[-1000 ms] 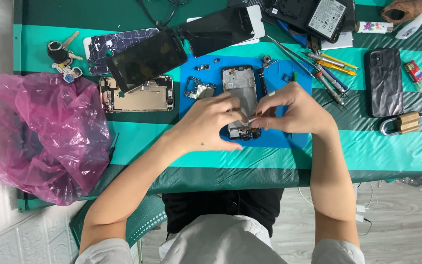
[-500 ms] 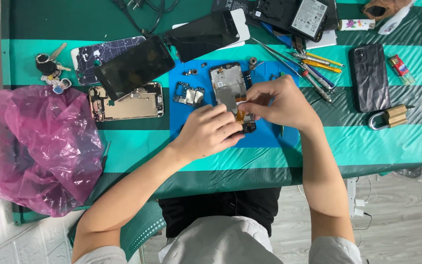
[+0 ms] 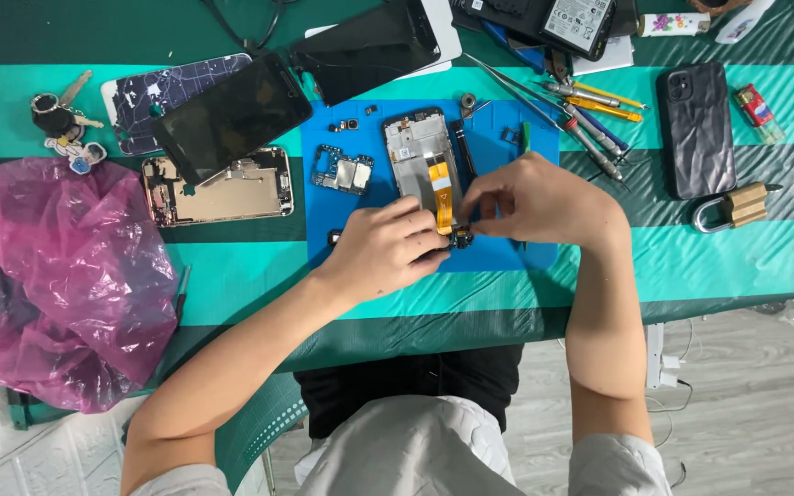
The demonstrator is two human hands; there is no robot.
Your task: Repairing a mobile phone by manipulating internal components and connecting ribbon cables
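Note:
An opened phone frame lies upright on a blue work mat, with an orange flex cable running down its middle. My left hand rests on the mat and grips the frame's lower end. My right hand comes in from the right, its fingertips pinching at the bottom of the flex cable, where a small dark part shows between both hands. A small circuit board lies on the mat to the left of the frame.
A pink plastic bag fills the left. A metal phone back, dark screens, keys, screwdrivers and tweezers, a black phone, a padlock and a lighter lie on the green striped tablecloth.
The view has shifted slightly, so the table sits lower in the picture. Both hands stay at the frame's lower end, and the orange flex cable shows more plainly between them.

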